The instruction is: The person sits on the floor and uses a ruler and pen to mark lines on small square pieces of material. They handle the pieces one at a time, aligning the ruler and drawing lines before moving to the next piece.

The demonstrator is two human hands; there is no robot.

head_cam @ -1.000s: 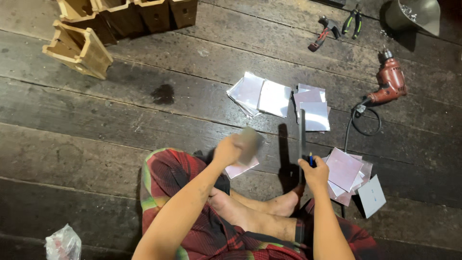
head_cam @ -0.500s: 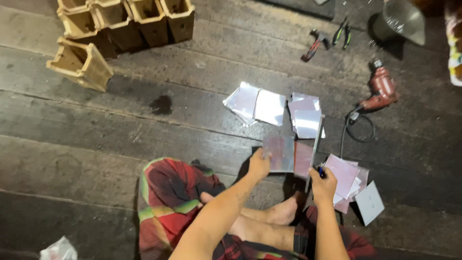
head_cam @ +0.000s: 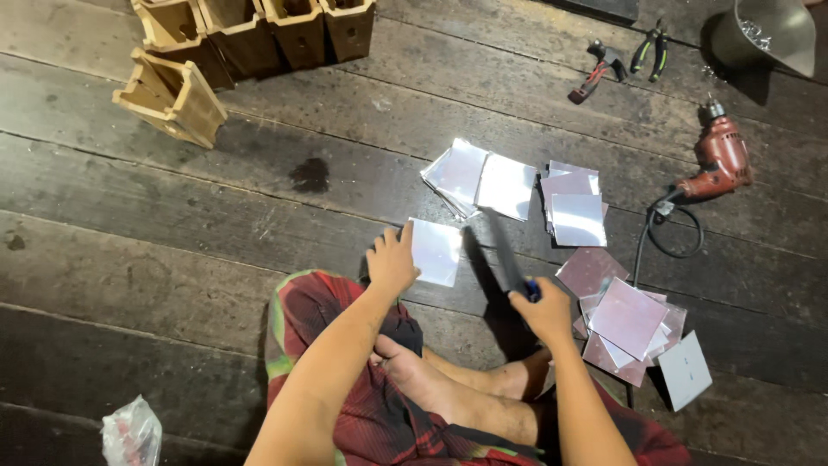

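Note:
I sit cross-legged on a dark plank floor. My left hand point(head_cam: 392, 259) presses down on a square shiny metal sheet point(head_cam: 435, 252) lying flat on the floor in front of my knees. My right hand point(head_cam: 542, 309) grips the blue handle of a long dark blade point(head_cam: 503, 248), which points away from me just to the right of the sheet. More shiny squares lie in piles point(head_cam: 509, 185) beyond the blade, and a heap of pinkish squares point(head_cam: 625, 321) sits by my right hand.
Several open wooden boxes point(head_cam: 250, 39) stand at the far left. A red electric drill point(head_cam: 718, 160) with its cord, red and green pliers point(head_cam: 621, 60) and a metal bucket point(head_cam: 768, 34) lie at the far right. A plastic bag point(head_cam: 129, 431) sits at the near left.
My left hand carried the metal sheet from the air down onto the floor and now presses it flat. The blade in my right hand has swung beside the sheet.

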